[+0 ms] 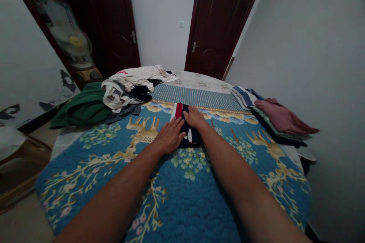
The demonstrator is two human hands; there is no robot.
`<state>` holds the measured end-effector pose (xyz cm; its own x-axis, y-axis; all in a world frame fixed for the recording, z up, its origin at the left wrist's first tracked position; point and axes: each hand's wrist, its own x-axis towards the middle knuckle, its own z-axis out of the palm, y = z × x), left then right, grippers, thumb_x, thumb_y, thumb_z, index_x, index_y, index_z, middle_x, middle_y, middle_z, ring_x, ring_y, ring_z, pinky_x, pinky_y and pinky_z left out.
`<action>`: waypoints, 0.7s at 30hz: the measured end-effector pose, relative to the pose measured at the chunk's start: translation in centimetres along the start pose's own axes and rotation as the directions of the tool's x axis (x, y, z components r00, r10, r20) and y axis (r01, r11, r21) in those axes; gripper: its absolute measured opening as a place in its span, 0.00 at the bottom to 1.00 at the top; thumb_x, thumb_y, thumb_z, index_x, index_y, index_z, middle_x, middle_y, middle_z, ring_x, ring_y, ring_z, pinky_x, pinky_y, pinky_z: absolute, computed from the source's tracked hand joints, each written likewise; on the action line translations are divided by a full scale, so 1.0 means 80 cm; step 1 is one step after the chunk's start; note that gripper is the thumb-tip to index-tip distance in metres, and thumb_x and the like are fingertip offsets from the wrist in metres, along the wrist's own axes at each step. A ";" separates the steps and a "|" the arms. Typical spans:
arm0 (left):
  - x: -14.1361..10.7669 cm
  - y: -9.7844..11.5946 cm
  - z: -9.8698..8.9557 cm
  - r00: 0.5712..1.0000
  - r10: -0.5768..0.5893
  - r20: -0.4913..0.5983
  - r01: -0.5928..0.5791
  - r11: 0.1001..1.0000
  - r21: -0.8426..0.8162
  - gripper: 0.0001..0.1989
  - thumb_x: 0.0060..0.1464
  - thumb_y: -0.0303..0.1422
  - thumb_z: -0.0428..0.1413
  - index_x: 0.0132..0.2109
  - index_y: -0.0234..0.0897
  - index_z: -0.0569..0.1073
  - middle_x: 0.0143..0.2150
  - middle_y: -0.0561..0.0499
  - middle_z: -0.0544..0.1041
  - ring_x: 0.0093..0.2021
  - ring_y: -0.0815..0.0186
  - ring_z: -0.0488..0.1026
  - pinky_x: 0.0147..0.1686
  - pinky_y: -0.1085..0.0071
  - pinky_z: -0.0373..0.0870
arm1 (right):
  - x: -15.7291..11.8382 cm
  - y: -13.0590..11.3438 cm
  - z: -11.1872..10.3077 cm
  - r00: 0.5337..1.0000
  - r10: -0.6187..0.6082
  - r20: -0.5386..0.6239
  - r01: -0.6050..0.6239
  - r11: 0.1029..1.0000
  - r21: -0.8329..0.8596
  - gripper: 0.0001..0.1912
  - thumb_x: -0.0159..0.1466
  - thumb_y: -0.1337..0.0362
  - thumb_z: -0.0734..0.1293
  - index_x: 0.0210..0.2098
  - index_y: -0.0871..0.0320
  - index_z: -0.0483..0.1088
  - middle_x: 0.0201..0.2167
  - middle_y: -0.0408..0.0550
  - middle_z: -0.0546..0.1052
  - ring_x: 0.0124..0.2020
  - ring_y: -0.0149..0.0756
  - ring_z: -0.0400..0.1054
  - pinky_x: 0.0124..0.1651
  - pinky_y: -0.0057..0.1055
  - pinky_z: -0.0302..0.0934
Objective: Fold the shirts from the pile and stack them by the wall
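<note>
A small folded navy garment (194, 139) with a red band, a white band and a white button lies on the blue patterned cover (182, 197) in the middle of the table. Flat on its left part rests my left hand (171, 133), fingers stretched out and slightly apart. My right hand (194, 117) presses on the garment's far right part, its thumb pointing toward the red band. Some of the right fingers are hard to make out, but the hand looks laid on the cloth rather than closed around it.
To the left is a loose heap with a green garment (82, 106), a cream garment (137, 76) and dark clothes. Folded clothes are stacked at the right edge, a pink one (282, 115) on top, beside a striped one (242, 97). A wooden chair (25, 163) stands at left.
</note>
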<state>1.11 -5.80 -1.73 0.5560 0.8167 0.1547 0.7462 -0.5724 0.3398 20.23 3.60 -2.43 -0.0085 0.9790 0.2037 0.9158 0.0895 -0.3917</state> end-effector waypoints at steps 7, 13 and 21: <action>-0.001 -0.003 -0.001 1.000 0.014 -0.009 -0.014 1.000 -0.016 0.33 0.74 0.45 0.43 0.79 0.39 0.57 0.83 0.41 0.53 0.83 0.50 0.45 0.78 0.45 0.48 | 0.034 0.004 0.000 0.995 0.082 0.054 -0.080 0.996 -0.035 0.32 0.77 0.49 0.57 0.67 0.68 0.70 0.73 0.73 0.65 0.76 0.62 0.56 0.75 0.63 0.45; 0.000 0.001 -0.003 1.000 -0.006 0.012 0.006 1.000 -0.001 0.33 0.75 0.45 0.42 0.80 0.37 0.56 0.83 0.41 0.51 0.83 0.49 0.44 0.78 0.43 0.48 | 0.027 0.011 -0.002 0.996 0.058 -0.063 -0.059 0.998 -0.017 0.30 0.79 0.50 0.54 0.63 0.64 0.73 0.67 0.67 0.73 0.71 0.53 0.64 0.74 0.53 0.50; 0.001 0.004 -0.007 0.999 -0.021 0.040 0.021 1.000 0.012 0.34 0.75 0.44 0.42 0.80 0.34 0.54 0.84 0.41 0.49 0.83 0.50 0.42 0.78 0.43 0.47 | -0.014 0.016 -0.008 0.982 -0.013 -0.186 0.011 1.000 -0.014 0.24 0.79 0.57 0.57 0.66 0.58 0.73 0.71 0.58 0.72 0.73 0.45 0.63 0.75 0.43 0.52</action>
<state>1.14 -5.89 -1.12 0.5543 0.8250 0.1102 0.7618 -0.5562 0.3322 21.63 2.50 -2.59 0.0544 0.9264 0.3725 0.9213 0.0973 -0.3766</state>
